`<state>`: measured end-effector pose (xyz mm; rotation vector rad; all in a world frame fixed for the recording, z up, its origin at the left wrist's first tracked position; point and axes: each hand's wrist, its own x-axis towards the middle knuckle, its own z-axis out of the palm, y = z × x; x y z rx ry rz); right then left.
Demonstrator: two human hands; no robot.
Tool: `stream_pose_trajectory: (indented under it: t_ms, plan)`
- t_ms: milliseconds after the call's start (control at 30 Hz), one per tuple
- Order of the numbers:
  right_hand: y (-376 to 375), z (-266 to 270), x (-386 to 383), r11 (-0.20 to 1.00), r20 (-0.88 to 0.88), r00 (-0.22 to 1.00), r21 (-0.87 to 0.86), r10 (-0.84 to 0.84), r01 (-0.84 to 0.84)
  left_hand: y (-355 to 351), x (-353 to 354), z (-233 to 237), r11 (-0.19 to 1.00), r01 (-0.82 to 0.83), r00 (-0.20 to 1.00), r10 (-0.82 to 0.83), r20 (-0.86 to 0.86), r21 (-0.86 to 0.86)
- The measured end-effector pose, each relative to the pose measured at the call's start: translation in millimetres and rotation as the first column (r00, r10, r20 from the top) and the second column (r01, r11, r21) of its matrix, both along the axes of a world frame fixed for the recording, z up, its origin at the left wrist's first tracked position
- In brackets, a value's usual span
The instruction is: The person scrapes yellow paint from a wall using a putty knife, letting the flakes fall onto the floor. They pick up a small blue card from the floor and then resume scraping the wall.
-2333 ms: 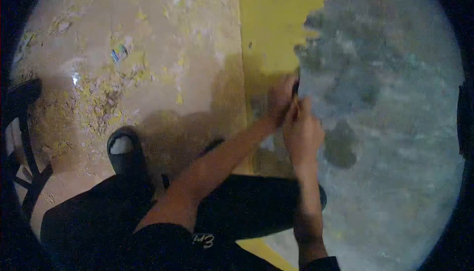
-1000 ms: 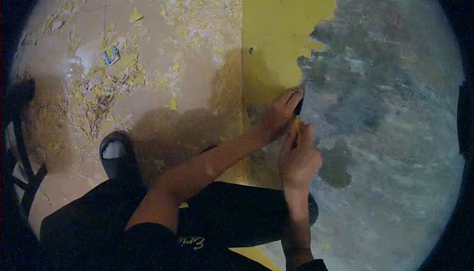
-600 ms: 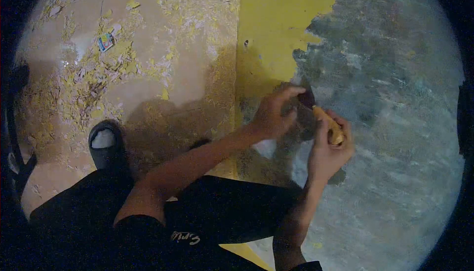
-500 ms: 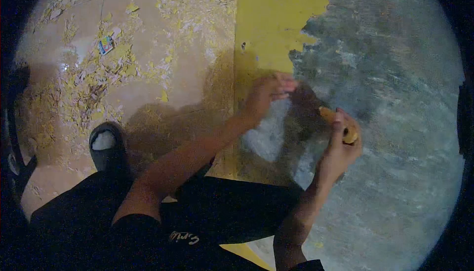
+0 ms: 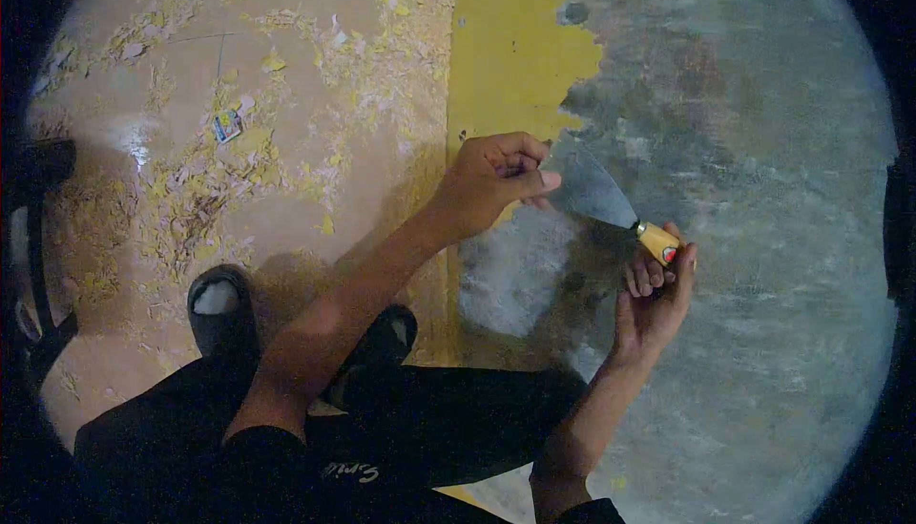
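Note:
A putty knife (image 5: 601, 190) with a broad metal blade and a short yellow wooden handle is held between my hands, in front of the wall. My right hand (image 5: 658, 290) has its fingers closed about the butt of the handle, palm partly turned up. At the far end, my left hand (image 5: 501, 176) is closed with curled fingers, thumb and fingertips right at the blade's front edge. Behind the tool, the wall is scraped to grey (image 5: 763, 238), with a ragged strip of yellow paint (image 5: 515, 56) left of it.
Yellow and whitish paint flakes (image 5: 239, 157) litter the tan floor, with a small colourful box (image 5: 228, 126) among them. My feet in dark slippers (image 5: 224, 309) stand near the wall. A black-framed object (image 5: 38, 247) is at the far left.
The putty knife has turned so its blade faces me broadside. My right-hand grip has shifted toward the handle's end, and my left hand has moved slightly left. The view has shifted a little.

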<state>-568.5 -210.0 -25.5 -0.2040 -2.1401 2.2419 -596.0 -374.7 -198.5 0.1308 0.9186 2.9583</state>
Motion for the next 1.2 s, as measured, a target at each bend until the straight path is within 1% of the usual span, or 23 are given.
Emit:
stream_pose_trajectory:
  t_ms: [100,233,300,333,400,433,467,500,533,567,600,633,667,700,733,767,800,867,933,1000,1100,1167,1200]
  plan:
    - [-5,1,1,0.999,-0.087,0.996,-0.048,-0.015,0.011,-8,4,8,0.999,0.04,0.999,-0.04,-0.021,0.007]
    - [-13,3,-1,0.998,-0.128,0.991,-0.05,-0.043,0.037,-6,10,11,0.999,0.04,0.997,-0.04,-0.06,-0.006]
    - [-10,-2,-10,0.971,-0.222,0.975,-0.235,-0.011,-0.042,-1,11,12,0.999,0.042,0.997,-0.042,-0.072,0.001]
    - [-16,0,-10,0.972,-0.223,0.975,-0.233,-0.012,-0.041,2,11,11,0.999,0.05,0.997,-0.051,-0.062,-0.021]
    - [-30,3,-8,0.941,-0.27,0.961,-0.306,0.061,-0.145,12,12,7,0.998,0.058,0.997,-0.059,-0.05,-0.037]
    - [-30,4,-9,0.941,-0.267,0.962,-0.304,0.063,-0.147,18,13,3,0.971,0.07,0.997,-0.077,-0.023,-0.229]
    - [-28,4,-10,0.917,-0.266,0.953,-0.327,0.142,-0.228,24,15,1,0.908,0.085,0.996,-0.088,0.01,-0.411]
    - [-27,4,-11,0.884,-0.266,0.939,-0.353,0.219,-0.306,33,20,3,0.909,0.083,0.996,-0.084,0.016,-0.409]
    - [-26,2,-13,0.883,-0.258,0.94,-0.354,0.224,-0.308,46,29,10,0.778,-0.227,0.966,0.258,-0.033,-0.585]
    - [-26,0,-15,0.91,-0.304,0.921,-0.257,0.243,-0.325,58,37,16,0.518,-0.472,0.823,0.55,-0.145,-0.714]
    - [-27,-2,-18,0.929,-0.346,0.899,-0.155,0.267,-0.335,67,44,20,0.519,-0.467,0.822,0.554,-0.134,-0.716]
    - [-31,-6,-21,0.928,-0.337,0.901,-0.153,0.273,-0.339,75,51,24,0.587,-0.473,0.866,0.447,-0.224,-0.658]
    - [-36,-11,-25,0.988,-0.362,0.92,0.04,0.153,-0.149,82,55,28,0.654,-0.465,0.885,0.337,-0.321,-0.597]
    - [-40,-15,-29,0.973,-0.41,0.911,0.224,0.038,0.06,90,57,32,0.655,-0.462,0.887,0.34,-0.313,-0.598]
    - [-42,-21,-36,0.973,-0.403,0.914,0.226,0.044,0.053,96,57,36,0.71,-0.43,0.903,0.333,-0.272,-0.557]
    - [-42,-29,-43,0.937,-0.418,0.905,0.342,0.079,0.076,102,55,37,0.761,-0.397,0.918,0.324,-0.228,-0.514]
    - [-40,-37,-49,0.887,-0.427,0.897,0.451,0.116,0.1,107,51,35,0.761,-0.391,0.92,0.328,-0.214,-0.517]
    - [-40,-46,-59,0.867,-0.422,0.894,0.491,0.149,0.088,113,41,29,0.791,-0.308,0.945,0.317,-0.077,-0.528]
    - [-43,-52,-66,0.804,-0.359,0.914,0.591,0.191,0.064,118,32,19,0.785,-0.301,0.943,0.331,-0.044,-0.541]
    - [-31,-66,-73,0.782,-0.352,0.917,0.618,0.185,0.079,123,22,9,0.776,-0.295,0.937,0.348,-0.011,-0.558]
    - [-24,-89,-79,0.737,-0.341,0.918,0.67,0.205,0.084,135,10,-6,0.767,-0.201,0.962,0.272,0.025,-0.61]
    - [-23,-99,-71,0.706,-0.326,0.918,0.704,0.227,0.075,141,8,-11,0.778,-0.187,0.94,0.318,0.12,-0.6]
    - [-25,-100,-63,0.589,-0.342,0.887,0.801,0.31,0.103,143,8,-12,0.779,-0.184,0.939,0.319,0.126,-0.6]
